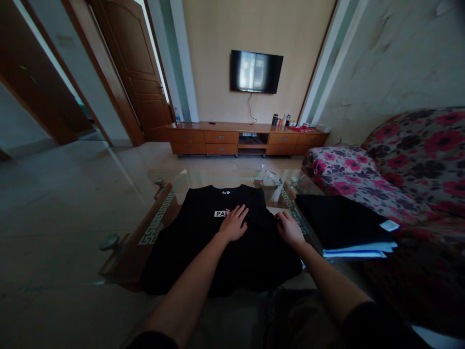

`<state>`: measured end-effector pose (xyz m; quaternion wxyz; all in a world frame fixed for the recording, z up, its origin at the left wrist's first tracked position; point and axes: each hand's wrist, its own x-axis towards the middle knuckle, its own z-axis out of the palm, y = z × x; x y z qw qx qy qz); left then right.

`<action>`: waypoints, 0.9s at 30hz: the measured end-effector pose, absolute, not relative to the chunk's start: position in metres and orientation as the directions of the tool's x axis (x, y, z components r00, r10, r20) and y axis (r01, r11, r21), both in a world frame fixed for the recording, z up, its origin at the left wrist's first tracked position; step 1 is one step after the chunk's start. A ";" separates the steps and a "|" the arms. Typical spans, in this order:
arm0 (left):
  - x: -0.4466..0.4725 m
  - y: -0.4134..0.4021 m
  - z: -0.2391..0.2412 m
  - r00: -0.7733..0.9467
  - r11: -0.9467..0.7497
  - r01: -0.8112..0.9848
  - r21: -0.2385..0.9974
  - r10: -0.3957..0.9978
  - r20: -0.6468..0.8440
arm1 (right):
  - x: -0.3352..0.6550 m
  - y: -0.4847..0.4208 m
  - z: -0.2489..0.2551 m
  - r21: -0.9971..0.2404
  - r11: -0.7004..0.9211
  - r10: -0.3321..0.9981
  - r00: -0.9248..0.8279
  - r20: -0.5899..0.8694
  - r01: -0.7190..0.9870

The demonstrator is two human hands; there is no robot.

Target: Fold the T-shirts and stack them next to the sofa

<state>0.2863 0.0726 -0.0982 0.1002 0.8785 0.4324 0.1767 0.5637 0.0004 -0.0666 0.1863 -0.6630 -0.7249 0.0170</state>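
Observation:
A black T-shirt point(203, 242) is spread over the glass coffee table point(181, 180), its neckline toward the far side and a white "PA" print on the chest. My left hand point(234, 224) lies flat on the chest, fingers spread, covering part of the print. At the shirt's right edge, my right hand point(289, 228) has its fingers closed on the black fabric near the sleeve. To the right of that hand sits a stack of folded clothes point(341, 220), black on top with white and blue layers below.
A flower-patterned sofa point(348, 167) stands on the right. Clear crumpled plastic point(267, 175) lies at the table's far end. Beyond is a low wooden TV cabinet point(221, 138) with bottles and cans point(281, 120), under a wall-mounted television point(256, 71). Tiled floor point(72, 203) extends left.

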 end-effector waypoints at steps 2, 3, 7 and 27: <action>0.288 0.075 -0.099 0.555 -0.583 0.739 0.338 0.811 0.184 | 0.571 0.002 -0.064 -0.245 0.116 0.967 -0.053 0.249 0.963; 0.288 0.076 -0.099 0.551 -0.577 0.743 0.339 0.815 0.179 | 0.575 0.003 -0.064 -0.234 0.102 0.968 -0.042 0.248 0.967; 0.292 0.076 -0.095 0.546 -0.585 0.739 0.334 0.811 0.212 | 0.582 0.005 -0.070 -0.239 0.006 0.974 0.047 0.220 0.971; 0.322 0.095 -0.091 0.314 -0.382 0.693 0.612 0.923 0.221 | 0.517 0.086 -0.073 -0.386 -0.219 0.968 0.248 0.027 0.896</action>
